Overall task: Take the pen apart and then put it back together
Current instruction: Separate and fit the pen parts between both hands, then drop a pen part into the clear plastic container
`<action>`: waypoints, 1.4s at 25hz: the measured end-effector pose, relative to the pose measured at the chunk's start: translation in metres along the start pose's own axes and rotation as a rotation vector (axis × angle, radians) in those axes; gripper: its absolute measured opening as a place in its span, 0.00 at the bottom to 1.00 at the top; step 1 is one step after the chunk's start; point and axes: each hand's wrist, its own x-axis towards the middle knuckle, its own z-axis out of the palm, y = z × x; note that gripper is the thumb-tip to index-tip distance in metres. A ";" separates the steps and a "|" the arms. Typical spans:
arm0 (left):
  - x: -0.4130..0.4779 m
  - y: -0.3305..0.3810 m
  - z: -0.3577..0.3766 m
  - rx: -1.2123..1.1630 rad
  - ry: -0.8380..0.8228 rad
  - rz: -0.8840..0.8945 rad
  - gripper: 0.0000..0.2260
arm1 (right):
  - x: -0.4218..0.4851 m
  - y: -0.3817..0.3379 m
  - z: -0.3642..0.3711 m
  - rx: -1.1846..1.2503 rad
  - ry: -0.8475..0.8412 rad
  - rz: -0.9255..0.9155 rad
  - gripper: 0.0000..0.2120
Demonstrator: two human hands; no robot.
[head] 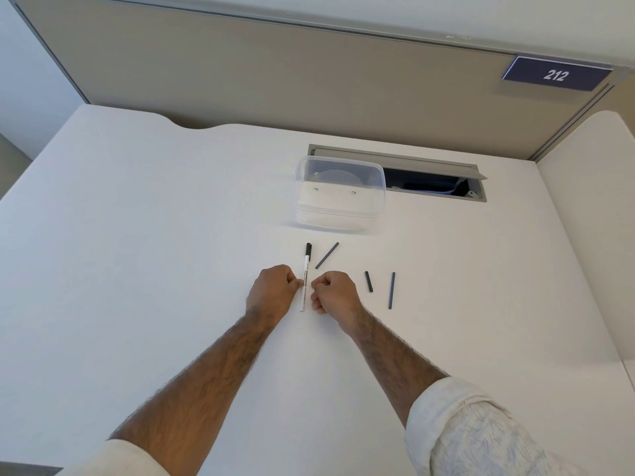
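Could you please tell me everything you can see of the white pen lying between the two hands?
The slim white plastic pen with a black cap lies flat on the white desk, cap pointing away from the person. Small print along the barrel is unreadable. The left hand and right hand, both curled, pinch its middle from either side.

white desk [137, 235] against beige partition [275, 80].

White pen [304, 280] with black cap, dark grey sticks [327, 255], white desk [137, 235], navy sign [556, 74].
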 end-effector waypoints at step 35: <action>0.042 -0.055 0.016 0.520 0.178 0.355 0.33 | 0.067 -0.075 0.002 -0.586 0.270 0.068 0.04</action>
